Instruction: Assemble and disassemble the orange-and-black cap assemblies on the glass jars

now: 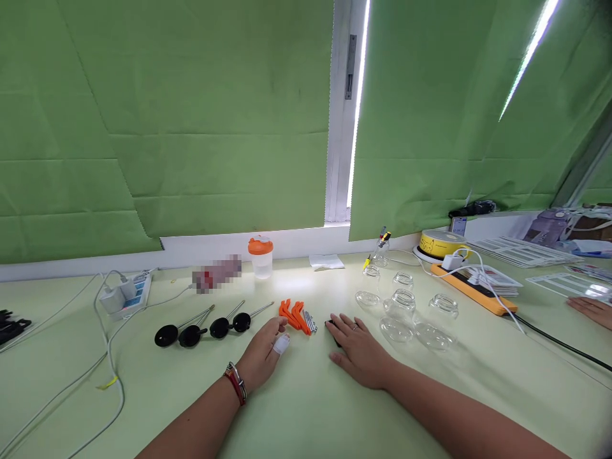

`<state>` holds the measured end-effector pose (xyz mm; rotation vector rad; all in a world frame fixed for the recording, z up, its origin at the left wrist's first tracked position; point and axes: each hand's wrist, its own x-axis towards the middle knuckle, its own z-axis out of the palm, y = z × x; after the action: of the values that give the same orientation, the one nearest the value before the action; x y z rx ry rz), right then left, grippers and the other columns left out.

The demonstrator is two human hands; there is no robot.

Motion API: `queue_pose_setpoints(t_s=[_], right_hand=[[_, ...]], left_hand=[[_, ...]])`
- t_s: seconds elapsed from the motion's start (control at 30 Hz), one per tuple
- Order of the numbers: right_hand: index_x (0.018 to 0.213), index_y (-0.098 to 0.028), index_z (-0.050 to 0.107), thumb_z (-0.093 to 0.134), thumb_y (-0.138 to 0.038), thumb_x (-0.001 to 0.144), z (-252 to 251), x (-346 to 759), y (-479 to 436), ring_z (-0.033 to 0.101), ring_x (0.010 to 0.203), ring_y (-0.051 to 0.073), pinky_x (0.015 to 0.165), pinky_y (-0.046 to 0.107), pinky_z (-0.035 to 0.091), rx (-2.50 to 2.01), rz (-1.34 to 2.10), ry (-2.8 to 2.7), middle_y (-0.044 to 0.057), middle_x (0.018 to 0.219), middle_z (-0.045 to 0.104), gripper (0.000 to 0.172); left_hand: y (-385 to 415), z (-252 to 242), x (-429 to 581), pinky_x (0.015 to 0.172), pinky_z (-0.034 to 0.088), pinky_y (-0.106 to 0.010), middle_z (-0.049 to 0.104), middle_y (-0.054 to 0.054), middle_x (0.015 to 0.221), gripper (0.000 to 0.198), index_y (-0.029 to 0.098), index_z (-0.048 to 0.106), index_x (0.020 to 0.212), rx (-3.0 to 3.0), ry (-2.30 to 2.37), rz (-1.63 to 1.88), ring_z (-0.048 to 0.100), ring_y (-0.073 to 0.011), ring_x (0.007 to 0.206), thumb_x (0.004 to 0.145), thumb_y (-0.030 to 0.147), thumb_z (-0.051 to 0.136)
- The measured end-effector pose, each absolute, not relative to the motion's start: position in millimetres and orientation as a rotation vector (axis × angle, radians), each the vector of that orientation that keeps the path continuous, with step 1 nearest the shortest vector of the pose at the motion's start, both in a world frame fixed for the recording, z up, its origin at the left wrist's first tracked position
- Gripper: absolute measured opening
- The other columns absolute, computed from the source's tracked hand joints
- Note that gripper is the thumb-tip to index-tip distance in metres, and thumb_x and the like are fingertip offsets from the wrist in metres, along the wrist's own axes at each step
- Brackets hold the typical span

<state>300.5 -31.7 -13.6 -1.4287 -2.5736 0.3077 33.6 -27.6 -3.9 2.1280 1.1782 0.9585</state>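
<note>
My left hand (262, 357), with a white bandage on the thumb, rests on its side on the green table (287, 421), fingers curled loosely; whether anything is in them is hidden. Just beyond it lie orange plastic pieces (295, 317) and thin silver rods (310, 321). My right hand (358, 350) lies palm down, fingers spread, over a small black object (329, 324) that is mostly covered. Left of my left hand are black round pieces with metal rods (218, 327). Several upturned clear glass jars (400, 313) stand right of my right hand.
White cables and a power strip (136, 296) are at the left. An orange-lidded cup (261, 258) and folded paper (326, 262) stand and lie near the wall. At right are an orange power strip (471, 290), a yellow round case (440, 243) and another person's hand (593, 311).
</note>
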Motion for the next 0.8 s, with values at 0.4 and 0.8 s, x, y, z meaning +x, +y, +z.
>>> queue_pose_setpoints(t_s=[0.4, 0.8], right_hand=[[0.142, -0.022, 0.022, 0.025, -0.055, 0.088, -13.5, 302.7, 26.2, 0.016, 0.135, 0.029, 0.107, 0.050, 0.012, -1.405, 0.219, -2.600, 0.008, 0.149, 0.019, 0.063], [0.143, -0.025, 0.015, 0.025, -0.059, 0.087, -17.0, 302.6, 24.1, 0.011, 0.136, 0.030, 0.107, 0.051, 0.006, -1.430, 0.127, -2.566, 0.008, 0.150, 0.012, 0.067]], left_hand=[[-26.4, -3.9, 31.2, 0.087, 0.044, -0.041, 0.056, -0.010, 0.112, 0.036, 0.022, 0.049, 0.117, 2.172, 1.223, 0.914, 0.052, -0.0255, 0.103, 0.087, 0.040, 0.040], [-10.5, 19.1, -5.3, 0.095, 0.027, -0.048, 0.058, -0.014, 0.115, 0.032, 0.017, 0.054, 0.110, 2.781, 1.726, 0.998, 0.049, -0.0294, 0.107, 0.080, 0.024, 0.045]])
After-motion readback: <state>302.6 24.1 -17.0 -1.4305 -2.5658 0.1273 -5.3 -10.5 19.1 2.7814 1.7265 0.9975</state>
